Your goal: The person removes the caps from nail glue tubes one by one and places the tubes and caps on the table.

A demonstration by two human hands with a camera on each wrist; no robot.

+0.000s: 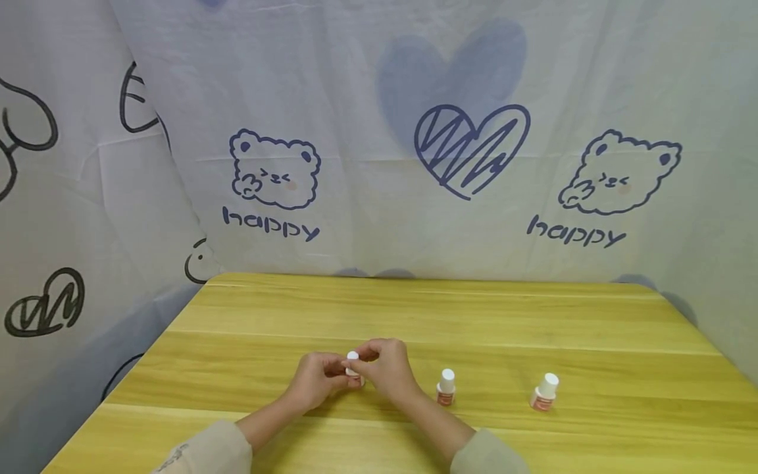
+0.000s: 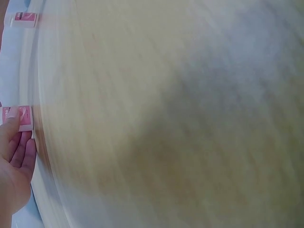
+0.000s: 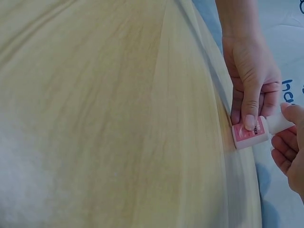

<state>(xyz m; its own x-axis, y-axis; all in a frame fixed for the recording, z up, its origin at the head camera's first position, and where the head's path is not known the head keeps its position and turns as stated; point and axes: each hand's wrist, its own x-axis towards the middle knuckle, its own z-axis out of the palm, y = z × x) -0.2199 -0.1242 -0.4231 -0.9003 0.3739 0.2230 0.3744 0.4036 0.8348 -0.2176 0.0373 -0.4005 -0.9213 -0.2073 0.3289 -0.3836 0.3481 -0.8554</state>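
A small white bottle with a pink label and white cap stands on the table, left of the middle in the head view. My left hand grips its body, thumb over the label, as the left wrist view also shows. With thumb and fingers my right hand pinches the white cap at the top. Fingers hide part of the bottle in the head view. Whether the cap is loose cannot be told.
Two similar capped bottles stand upright to the right: one bottle near my right forearm, another bottle farther right. The wooden table ends at a printed cloth behind and at the left.
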